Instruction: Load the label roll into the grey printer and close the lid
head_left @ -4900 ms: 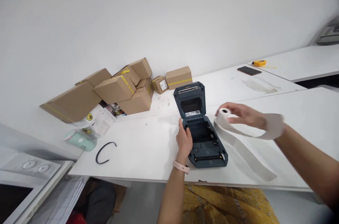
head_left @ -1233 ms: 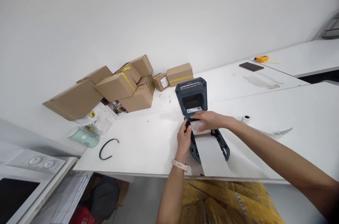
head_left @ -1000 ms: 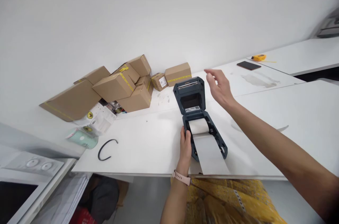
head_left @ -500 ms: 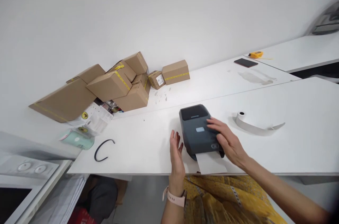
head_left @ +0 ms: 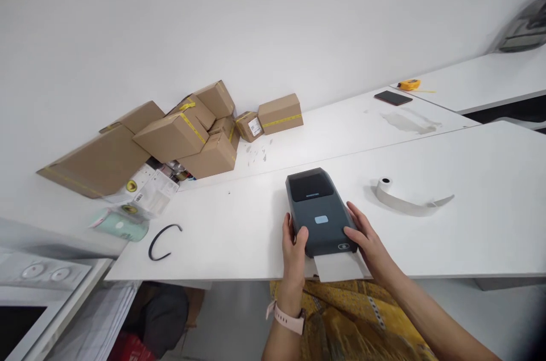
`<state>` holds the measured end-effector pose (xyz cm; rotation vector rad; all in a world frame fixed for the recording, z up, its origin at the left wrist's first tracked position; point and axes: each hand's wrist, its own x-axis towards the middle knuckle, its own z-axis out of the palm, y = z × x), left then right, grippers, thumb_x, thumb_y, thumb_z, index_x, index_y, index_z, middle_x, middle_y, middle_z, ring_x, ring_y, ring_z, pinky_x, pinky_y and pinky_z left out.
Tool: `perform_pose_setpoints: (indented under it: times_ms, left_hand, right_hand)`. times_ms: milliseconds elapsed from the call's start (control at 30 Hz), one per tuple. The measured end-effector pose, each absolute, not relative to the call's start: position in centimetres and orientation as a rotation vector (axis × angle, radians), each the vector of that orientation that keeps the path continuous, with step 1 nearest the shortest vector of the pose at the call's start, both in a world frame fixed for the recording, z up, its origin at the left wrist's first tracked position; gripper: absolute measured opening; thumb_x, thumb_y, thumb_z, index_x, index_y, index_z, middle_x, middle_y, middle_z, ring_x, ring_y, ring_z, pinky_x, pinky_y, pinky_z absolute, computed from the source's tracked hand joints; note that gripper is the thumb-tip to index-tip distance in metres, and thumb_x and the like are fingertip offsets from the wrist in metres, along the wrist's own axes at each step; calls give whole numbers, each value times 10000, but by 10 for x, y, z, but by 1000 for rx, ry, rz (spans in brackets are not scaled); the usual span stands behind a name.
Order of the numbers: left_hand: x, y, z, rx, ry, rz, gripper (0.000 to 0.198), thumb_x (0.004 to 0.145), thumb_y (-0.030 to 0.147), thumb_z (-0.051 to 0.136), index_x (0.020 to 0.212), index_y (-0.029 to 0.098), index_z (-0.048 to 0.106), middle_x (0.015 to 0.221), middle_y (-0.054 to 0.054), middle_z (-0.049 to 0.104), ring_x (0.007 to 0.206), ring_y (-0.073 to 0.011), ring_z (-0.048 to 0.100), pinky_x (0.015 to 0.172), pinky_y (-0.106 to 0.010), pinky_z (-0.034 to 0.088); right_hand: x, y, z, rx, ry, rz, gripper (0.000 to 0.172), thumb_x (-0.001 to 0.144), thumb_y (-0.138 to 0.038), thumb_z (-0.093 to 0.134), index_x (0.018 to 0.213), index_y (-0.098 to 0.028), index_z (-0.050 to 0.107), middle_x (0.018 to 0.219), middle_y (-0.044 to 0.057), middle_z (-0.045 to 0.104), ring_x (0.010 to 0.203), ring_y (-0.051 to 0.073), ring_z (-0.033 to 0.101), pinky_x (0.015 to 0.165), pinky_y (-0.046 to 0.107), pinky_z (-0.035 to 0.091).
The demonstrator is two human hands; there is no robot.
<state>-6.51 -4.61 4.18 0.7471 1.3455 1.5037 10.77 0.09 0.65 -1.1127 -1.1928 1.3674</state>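
The dark printer (head_left: 305, 212) lies on the near part of the table (head_left: 239, 241), a little right of the middle, its lid down and its near end close to the table's front edge. A white paper strip (head_left: 339, 268) comes out from under that near end and reaches the edge. The left hand (head_left: 294, 250) has the printer by its left side, fingers bent along the flank and the thumb over the near left corner of the lid. The right hand (head_left: 373, 244) has it from the right in the same way, its fingers along that side and its thumb resting on top; in both hands the fingers are parted from the thumb by the printer's edge. To the right, apart from the right hand, a small paper roll (head_left: 384, 183) stands on end, its loose tail curving off rightward. Farther back on the right are a black phone (head_left: 393, 98) and a yellow tape measure (head_left: 409, 84). Cardboard boxes (head_left: 170, 136) are piled at the far left, with a mint-green cylinder (head_left: 121, 225) and a black curved band (head_left: 154, 243) nearer.
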Motion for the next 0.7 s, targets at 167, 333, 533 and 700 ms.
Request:
perform_pose_setpoints:
  times_ms: [167,333,533,700]
  left_hand:
    - [-66,-48,34,822,1365,1508,753,897,525,647,1541,244,375,1620,-112,390,1461,-295,418,1123,-359,464]
    - [-69,-42,29,871,1356,1497,738,881,537,646,1514,235,415,1596,-122,426,1440,-306,443,1120,-381,466]
    - [-68,-40,29,918,1355,1511,724,873,543,632,1492,216,450,1546,-131,492,1383,-305,506,1095,-384,480]
    - [-68,-39,32,951,1357,1530,709,868,519,639,1478,197,474,1491,-150,547,1333,-315,549,1069,-401,498]
  right_hand:
    - [111,-4,1,-1146,-1152,1493,753,884,-633,579,1530,-310,365,1617,89,389,1453,321,416,1160,523,406]
    - [114,-2,6,-1171,-1200,1478,753,854,-668,597,1491,-308,423,1600,79,417,1449,326,416,1162,518,400]
    - [113,-3,1,-1164,-1223,1428,746,851,-668,596,1484,-309,429,1580,87,444,1430,335,438,1164,526,388]
    - [111,-4,1,-1126,-1202,1429,704,865,-639,594,1468,-310,436,1554,86,477,1395,326,483,1131,504,432]
